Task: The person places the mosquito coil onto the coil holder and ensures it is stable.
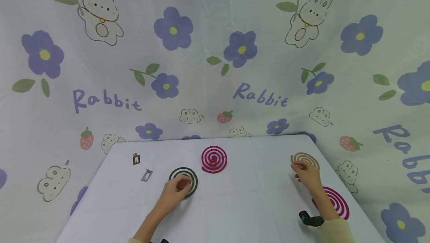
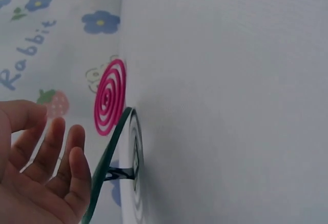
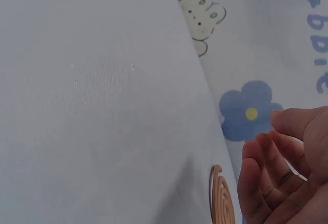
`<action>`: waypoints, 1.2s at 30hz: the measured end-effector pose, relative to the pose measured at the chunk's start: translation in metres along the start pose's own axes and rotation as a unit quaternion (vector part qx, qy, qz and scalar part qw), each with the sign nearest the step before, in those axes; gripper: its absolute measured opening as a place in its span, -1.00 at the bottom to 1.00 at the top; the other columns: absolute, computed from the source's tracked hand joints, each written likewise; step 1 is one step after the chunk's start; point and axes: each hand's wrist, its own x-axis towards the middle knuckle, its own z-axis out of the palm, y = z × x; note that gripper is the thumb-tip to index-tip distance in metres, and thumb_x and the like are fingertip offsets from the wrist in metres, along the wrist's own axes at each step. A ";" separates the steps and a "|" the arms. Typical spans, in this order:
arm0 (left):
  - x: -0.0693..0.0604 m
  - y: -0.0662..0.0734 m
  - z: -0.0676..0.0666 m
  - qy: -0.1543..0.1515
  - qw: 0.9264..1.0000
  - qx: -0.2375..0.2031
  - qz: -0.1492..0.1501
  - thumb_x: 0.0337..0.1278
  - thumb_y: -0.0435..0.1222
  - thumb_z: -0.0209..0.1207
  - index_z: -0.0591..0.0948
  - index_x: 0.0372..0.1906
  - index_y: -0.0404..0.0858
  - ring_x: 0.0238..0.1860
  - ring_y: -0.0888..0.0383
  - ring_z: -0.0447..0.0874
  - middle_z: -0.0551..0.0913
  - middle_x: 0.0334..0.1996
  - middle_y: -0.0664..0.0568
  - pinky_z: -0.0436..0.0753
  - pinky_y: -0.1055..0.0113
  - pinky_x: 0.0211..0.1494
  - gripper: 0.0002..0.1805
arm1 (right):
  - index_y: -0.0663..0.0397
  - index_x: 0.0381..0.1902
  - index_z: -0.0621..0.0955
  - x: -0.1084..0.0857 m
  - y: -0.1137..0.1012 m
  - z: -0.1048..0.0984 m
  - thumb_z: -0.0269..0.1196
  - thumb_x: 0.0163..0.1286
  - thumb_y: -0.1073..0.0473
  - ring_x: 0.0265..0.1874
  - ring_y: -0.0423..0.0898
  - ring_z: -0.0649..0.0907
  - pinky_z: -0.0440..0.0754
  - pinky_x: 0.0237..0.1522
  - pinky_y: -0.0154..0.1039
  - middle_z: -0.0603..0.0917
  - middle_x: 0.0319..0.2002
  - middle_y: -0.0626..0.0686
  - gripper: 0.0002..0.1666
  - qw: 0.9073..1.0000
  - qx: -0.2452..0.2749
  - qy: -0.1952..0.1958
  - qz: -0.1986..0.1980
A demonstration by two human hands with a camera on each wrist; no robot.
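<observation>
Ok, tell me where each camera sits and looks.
Head: head-worn, facing forward and down at the table; left hand and right hand show.
Left wrist: worn there, facing the table and dark green mosquito coil; left hand shows.
Right wrist: worn there, facing the table; right hand shows.
Head and left wrist share that coil.

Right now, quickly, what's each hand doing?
Left hand: open, by the green coil, nothing visibly held.
Right hand: open, by the tan coil, nothing visibly held.
</observation>
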 end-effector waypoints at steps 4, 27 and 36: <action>-0.005 -0.004 -0.009 0.010 1.000 -0.013 -0.026 0.11 -0.46 0.30 0.66 -0.16 -0.25 -0.30 0.21 0.62 0.67 -0.31 0.09 0.62 0.39 -0.26 -0.82 | 0.36 0.05 0.56 0.002 0.008 -0.008 0.27 0.38 0.10 -0.50 -0.03 0.69 0.64 -0.52 -0.29 0.68 -0.25 0.27 -0.55 0.999 0.001 0.031 0.016; -0.036 -0.038 -0.068 0.067 0.987 -0.045 -0.138 0.21 -0.43 0.24 0.61 -0.08 -0.41 -0.36 0.11 0.67 0.64 -0.33 -0.13 0.64 0.34 -0.31 -0.80 | 0.29 0.06 0.57 0.009 0.053 -0.030 0.21 0.39 0.02 -0.60 -0.15 0.58 0.51 -0.65 -0.34 0.58 -0.43 0.10 -0.53 0.991 -0.049 0.082 0.094; -0.037 -0.033 -0.081 0.063 0.984 -0.040 -0.159 0.26 -0.35 0.23 0.60 -0.02 -0.40 -0.31 0.08 0.67 0.64 -0.27 -0.16 0.62 0.33 -0.28 -0.74 | 0.31 0.03 0.58 0.010 0.054 -0.028 0.20 0.38 0.08 -0.65 -0.16 0.53 0.49 -0.68 -0.33 0.57 -0.50 0.08 -0.58 0.992 -0.075 0.061 0.082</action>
